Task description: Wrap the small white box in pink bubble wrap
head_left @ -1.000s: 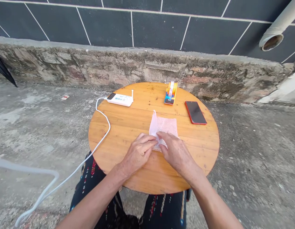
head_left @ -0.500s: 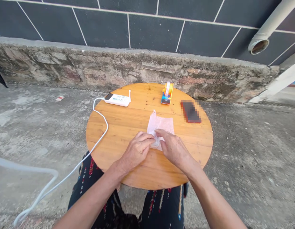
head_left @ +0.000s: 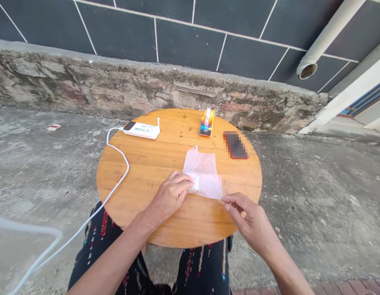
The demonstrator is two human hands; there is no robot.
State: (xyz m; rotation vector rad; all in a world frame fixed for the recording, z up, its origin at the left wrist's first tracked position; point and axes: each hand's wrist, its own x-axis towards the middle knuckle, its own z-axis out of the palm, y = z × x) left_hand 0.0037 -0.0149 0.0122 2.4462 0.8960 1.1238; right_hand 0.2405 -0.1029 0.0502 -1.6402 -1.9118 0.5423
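Round brown wooden table [head_left: 141, 168] carries 1 translucent pinkish plastic sheet [head_left: 205, 163] near its middle, laid open; folding seems unfinished. Right hand [head_left: 253, 217] pinches its near right corner; left hand [head_left: 170, 190], fingers together, lies at its left edge, grip unclear.

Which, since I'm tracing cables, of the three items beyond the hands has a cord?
The white gadget, left of the tape dispenser: a white cord joins its left end. The dispenser and phone show none.
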